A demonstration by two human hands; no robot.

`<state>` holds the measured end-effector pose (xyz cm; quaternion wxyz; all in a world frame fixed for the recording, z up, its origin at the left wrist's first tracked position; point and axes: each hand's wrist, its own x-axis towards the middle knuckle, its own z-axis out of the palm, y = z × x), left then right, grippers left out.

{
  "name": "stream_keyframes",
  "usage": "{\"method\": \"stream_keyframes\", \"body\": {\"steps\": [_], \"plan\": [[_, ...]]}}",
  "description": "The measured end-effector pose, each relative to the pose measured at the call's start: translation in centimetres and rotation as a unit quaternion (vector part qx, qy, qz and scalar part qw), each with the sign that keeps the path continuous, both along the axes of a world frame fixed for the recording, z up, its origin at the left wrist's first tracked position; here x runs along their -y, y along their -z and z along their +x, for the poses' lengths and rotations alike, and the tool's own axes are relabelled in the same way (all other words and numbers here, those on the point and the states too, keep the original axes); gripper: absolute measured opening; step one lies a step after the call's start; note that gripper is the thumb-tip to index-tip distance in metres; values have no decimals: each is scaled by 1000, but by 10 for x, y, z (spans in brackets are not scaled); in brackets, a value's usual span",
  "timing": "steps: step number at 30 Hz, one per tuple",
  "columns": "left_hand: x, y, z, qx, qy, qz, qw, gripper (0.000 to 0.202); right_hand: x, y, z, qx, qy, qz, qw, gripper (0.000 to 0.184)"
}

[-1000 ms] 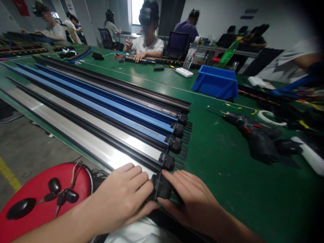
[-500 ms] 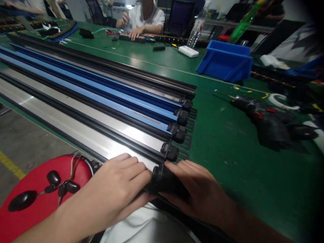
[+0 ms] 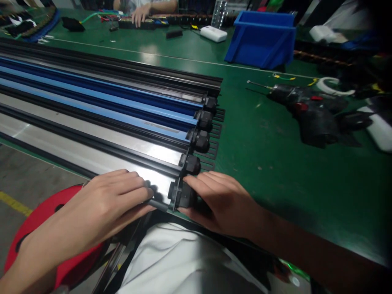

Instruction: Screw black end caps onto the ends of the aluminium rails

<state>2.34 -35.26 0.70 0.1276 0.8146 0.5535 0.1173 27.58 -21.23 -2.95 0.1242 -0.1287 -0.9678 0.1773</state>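
Note:
My left hand (image 3: 105, 202) lies curled over the near end of a long silver rail (image 3: 92, 161), fingers on top and thumb under its edge. My right hand (image 3: 216, 202) is wrapped around the black end cap (image 3: 181, 195) fitted on that rail's end. Several more rails, silver, blue (image 3: 101, 104) and black, lie side by side beyond it. Each ends in a black cap (image 3: 192, 164) in a row.
A black power drill (image 3: 309, 112) lies on the green table (image 3: 275, 171) to the right. A blue bin (image 3: 260, 38) and a white box (image 3: 213, 33) stand farther back. Another person's hand (image 3: 139, 14) works at the far side. A red stool (image 3: 45, 212) stands at lower left.
The view has tipped downward. My left hand has slid back to the left along the rail, away from the cap. My right hand stays on the end cap.

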Motion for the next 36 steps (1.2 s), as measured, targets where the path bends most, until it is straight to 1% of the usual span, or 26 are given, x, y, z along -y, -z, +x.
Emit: {"method": "stream_keyframes", "body": {"steps": [3, 5, 8, 10, 14, 18, 21, 27, 36], "plan": [[-1, -2, -1, 5, 10, -18, 1000, 9, -1, 0, 0, 1, -1, 5, 1000, 35], [-1, -4, 4, -3, -1, -18, 1000, 11, -1, 0, -1, -1, -4, 7, 1000, 35], [-3, -8, 20, -22, -20, 1, 1000, 16, -1, 0, -1, -8, -10, 7, 1000, 35], [-5, -9, 32, -28, -17, 17, 999, 15, -1, 0, -1, -13, -11, 9, 1000, 37], [-9, -7, 47, -39, -22, 48, 998, 15, -2, 1, -1, -9, -17, 10, 1000, 37], [-10, -3, 49, -40, -38, 64, 996, 16, -2, 0, 0, -7, -17, 1, 1000, 37], [-11, -2, 49, -29, -35, 61, 997, 14, -2, 1, 0, -11, -17, -1, 1000, 38], [-12, -1, 49, -25, -33, 62, 997, 11, -2, 2, 0, -12, -20, 1, 1000, 43], [-12, -1, 49, -28, -29, 67, 997, 12, -1, -1, 0, -12, -13, -4, 1000, 44]]}}
